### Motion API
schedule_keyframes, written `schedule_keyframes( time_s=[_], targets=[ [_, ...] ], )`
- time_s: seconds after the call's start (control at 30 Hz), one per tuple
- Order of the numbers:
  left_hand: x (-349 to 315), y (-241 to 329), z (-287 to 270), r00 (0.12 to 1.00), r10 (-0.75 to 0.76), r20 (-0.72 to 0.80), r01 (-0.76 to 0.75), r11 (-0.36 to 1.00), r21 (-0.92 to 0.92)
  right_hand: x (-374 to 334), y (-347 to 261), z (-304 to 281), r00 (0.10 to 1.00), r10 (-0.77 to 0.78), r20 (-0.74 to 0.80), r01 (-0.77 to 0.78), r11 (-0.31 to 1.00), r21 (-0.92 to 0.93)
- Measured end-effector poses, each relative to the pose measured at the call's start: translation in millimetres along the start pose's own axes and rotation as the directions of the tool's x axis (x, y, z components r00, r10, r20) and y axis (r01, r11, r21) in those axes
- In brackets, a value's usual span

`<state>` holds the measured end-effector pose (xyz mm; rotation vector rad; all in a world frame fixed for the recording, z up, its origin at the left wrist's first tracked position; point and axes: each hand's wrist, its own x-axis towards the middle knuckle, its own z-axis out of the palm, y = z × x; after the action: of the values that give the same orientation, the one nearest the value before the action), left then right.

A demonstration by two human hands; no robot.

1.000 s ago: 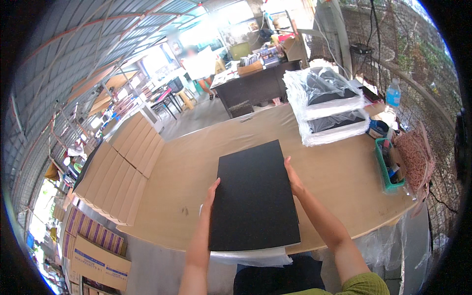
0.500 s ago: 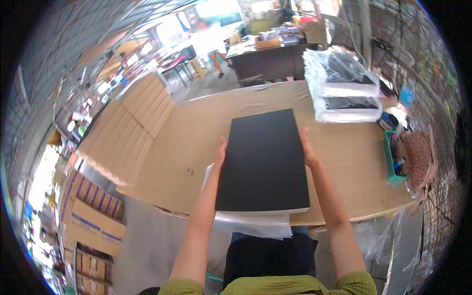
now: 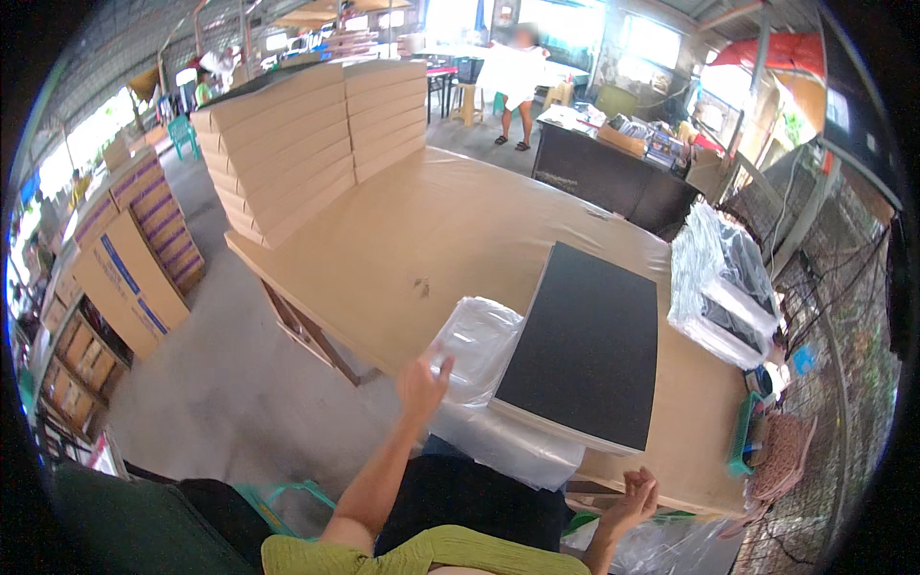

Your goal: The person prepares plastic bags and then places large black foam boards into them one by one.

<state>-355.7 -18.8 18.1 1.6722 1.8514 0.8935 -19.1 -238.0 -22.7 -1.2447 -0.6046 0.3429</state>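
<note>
Left grip: at the near left edge of a flat pile of clear plastic, thumb and fingers bent. Whether it pinches a layer or merely rests against the edge, I cannot tell. Right grip: fingers curled in toward the palm, held by the near edge of the counter; how firmly they are pressed together, I cannot tell.

Black-topped block: lies flat on the counter, right of the left grip and just beyond the right grip, apart from both. Pale layered edges show along its near and left sides. Its left edge meets the plastic pile. Loose clear sheeting hangs over the counter's near edge, between the two grips.

Surroundings. Ahead and left of the left grip: two tall tan piles, set close together at the counter's left end. Ahead and right of the right grip: a plastic-wrapped stack, dark through the film. Right of the right grip: a green basket, a pink textured bag just beside it. Well left of the left grip, off the counter: a brown carton with a blue stripe, leaning. Far ahead of the left grip: another person, standing, holding up a white sheet.
</note>
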Motion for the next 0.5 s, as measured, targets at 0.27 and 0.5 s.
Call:
schedule_keyframes(
  time_s=[0.27,0.5],
  targets=[
    [68.9,13.5,50.0,0.994,-0.067,-0.083,0.084,0.973,0.215,24.6,-146.9,165.9,0.411,-0.299,0.861,0.769,0.621,-0.151],
    [65.6,-5.4,73.4,0.937,0.294,-0.19,-0.259,0.947,0.191,80.8,-63.0,353.9,-0.179,0.345,0.921,0.957,0.28,0.081]
  ],
)
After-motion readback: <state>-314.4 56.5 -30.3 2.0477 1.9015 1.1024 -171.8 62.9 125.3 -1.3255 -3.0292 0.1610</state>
